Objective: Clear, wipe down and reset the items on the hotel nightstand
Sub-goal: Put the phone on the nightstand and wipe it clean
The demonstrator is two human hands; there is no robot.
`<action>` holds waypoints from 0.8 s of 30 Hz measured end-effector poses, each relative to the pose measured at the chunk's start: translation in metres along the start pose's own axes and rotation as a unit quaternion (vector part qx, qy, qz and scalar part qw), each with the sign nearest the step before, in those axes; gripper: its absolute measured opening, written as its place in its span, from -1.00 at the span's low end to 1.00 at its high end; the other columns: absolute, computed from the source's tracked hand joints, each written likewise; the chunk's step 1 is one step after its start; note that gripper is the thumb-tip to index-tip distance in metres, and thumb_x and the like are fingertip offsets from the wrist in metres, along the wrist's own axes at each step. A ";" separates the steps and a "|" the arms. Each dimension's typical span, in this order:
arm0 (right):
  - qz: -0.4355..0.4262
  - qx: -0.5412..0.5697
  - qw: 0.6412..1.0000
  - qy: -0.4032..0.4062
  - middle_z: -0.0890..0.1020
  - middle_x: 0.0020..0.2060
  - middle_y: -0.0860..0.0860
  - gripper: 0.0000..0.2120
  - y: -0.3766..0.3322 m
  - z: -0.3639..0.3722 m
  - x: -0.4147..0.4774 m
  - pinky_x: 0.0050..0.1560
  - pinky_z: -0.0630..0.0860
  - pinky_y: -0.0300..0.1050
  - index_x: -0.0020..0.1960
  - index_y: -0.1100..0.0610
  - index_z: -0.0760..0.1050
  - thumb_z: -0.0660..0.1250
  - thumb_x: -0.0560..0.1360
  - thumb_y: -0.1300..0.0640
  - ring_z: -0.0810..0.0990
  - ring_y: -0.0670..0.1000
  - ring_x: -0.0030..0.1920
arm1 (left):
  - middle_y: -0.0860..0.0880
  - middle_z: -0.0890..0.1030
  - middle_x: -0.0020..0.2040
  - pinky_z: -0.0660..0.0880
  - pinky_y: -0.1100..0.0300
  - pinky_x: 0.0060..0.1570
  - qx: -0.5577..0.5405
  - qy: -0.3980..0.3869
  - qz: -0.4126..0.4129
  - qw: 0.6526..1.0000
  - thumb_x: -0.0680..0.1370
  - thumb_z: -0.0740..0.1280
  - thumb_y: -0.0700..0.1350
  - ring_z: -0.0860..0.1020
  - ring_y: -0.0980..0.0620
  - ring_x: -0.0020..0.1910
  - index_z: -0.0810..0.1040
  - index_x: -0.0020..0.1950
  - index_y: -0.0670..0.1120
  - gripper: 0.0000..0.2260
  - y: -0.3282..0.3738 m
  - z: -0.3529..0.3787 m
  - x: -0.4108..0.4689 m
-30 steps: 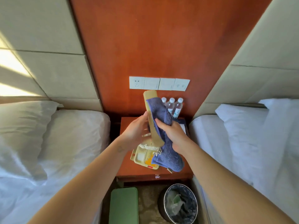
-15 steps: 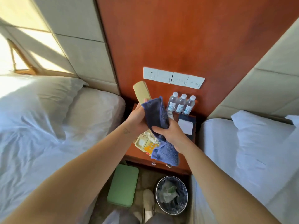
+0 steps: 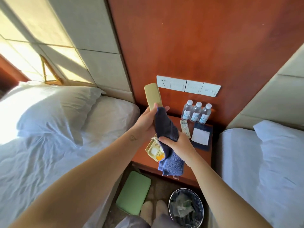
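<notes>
above the nightstand tabletop (image 3: 200, 160), between two beds, the left hand (image 3: 145, 122) grips a cream telephone handset (image 3: 152, 96) around its lower half and holds it nearly upright, lifted clear of the phone base (image 3: 153, 151), probably so its whole length can be wiped without knocking the keypad. the right hand (image 3: 178, 143) pinches a dark blue cloth (image 3: 166, 127) wrapped over the handset's middle, and the cloth's loose end hangs down past the tabletop's front edge. a bit of coiled cord shows just beside the cloth, above the base, which sits at the front left of the tabletop. at the back, against the wooden wall panel, three water bottles (image 3: 195, 112) stand capped, side by side and touching; a remote control (image 3: 185, 129) lies just in front of them, and a white notepad (image 3: 200, 136) on a dark folder lies to its right. with these in place, the tabletop itself seems not yet cleared or wiped. on the floor below, a round waste bin (image 3: 183, 190) holds a liner and some pale crumpled rubbish; what it is cannot be told. a flat green case (image 3: 134, 192) lies beside it.
</notes>
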State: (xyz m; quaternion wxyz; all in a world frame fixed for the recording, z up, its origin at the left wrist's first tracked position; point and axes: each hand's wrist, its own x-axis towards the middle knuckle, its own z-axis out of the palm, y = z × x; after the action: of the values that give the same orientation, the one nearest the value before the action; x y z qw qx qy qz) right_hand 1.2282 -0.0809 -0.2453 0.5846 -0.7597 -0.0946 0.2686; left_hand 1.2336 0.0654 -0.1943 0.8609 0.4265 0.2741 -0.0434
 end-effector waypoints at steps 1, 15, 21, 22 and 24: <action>0.002 0.001 1.000 0.000 0.70 -0.09 -0.07 -0.69 0.002 0.000 -0.001 0.01 0.52 -0.20 0.10 0.09 0.59 0.52 0.39 0.06 0.65 -0.08 -0.02 | -0.08 0.65 0.09 0.53 -0.03 0.06 -0.008 -0.004 -0.002 1.000 0.66 0.17 0.02 0.58 -0.06 -0.05 0.43 0.17 -0.06 -0.81 0.002 0.000 0.000; -0.008 0.045 0.989 0.139 0.57 -0.34 0.00 -0.84 -0.020 0.000 -0.012 -0.23 0.36 -0.21 -0.24 0.04 0.53 0.41 0.51 0.05 0.50 -0.05 -0.25 | -0.10 0.64 -0.16 0.57 0.09 -0.20 0.107 -0.047 0.057 0.991 0.70 0.07 0.00 0.61 -0.03 -0.23 0.40 0.19 -0.14 -0.75 0.046 -0.029 -0.010; 0.000 0.241 0.968 0.064 0.72 -0.03 -0.09 -0.74 -0.067 0.041 -0.018 0.01 0.58 -0.19 0.05 -0.04 0.54 0.11 0.63 -0.09 0.67 -0.16 -0.05 | -0.23 0.56 0.01 0.52 0.11 -0.10 0.106 -0.073 0.078 0.989 0.69 0.10 -0.12 0.56 -0.06 -0.09 0.44 0.25 -0.23 -0.74 0.030 -0.020 -0.014; -0.001 0.229 0.972 0.053 0.71 -0.01 -0.13 -0.74 -0.068 0.046 -0.018 0.14 0.54 -0.14 0.03 -0.07 0.54 0.10 0.64 -0.08 0.65 -0.19 -0.01 | -0.22 0.52 -0.01 0.50 0.12 -0.11 0.107 -0.067 0.093 0.988 0.69 0.11 -0.15 0.53 -0.05 -0.11 0.45 0.23 -0.25 -0.76 0.030 -0.017 -0.013; -0.010 0.204 0.978 0.042 0.69 -0.04 -0.26 -0.73 -0.063 0.050 -0.018 0.29 0.41 -0.15 0.06 -0.11 0.52 0.05 0.66 -0.08 0.60 -0.25 0.07 | -0.18 0.50 -0.11 0.49 0.13 -0.16 0.084 -0.051 0.108 0.989 0.68 0.14 -0.19 0.50 -0.03 -0.19 0.48 0.09 -0.20 -0.85 0.034 -0.015 -0.014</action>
State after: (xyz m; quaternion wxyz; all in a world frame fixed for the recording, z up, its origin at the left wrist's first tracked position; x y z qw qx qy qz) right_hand 1.1977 -0.0280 -0.1892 0.7332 -0.6341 -0.0210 0.2445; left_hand 1.2260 0.0963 -0.1705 0.8348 0.5213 0.1773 0.0049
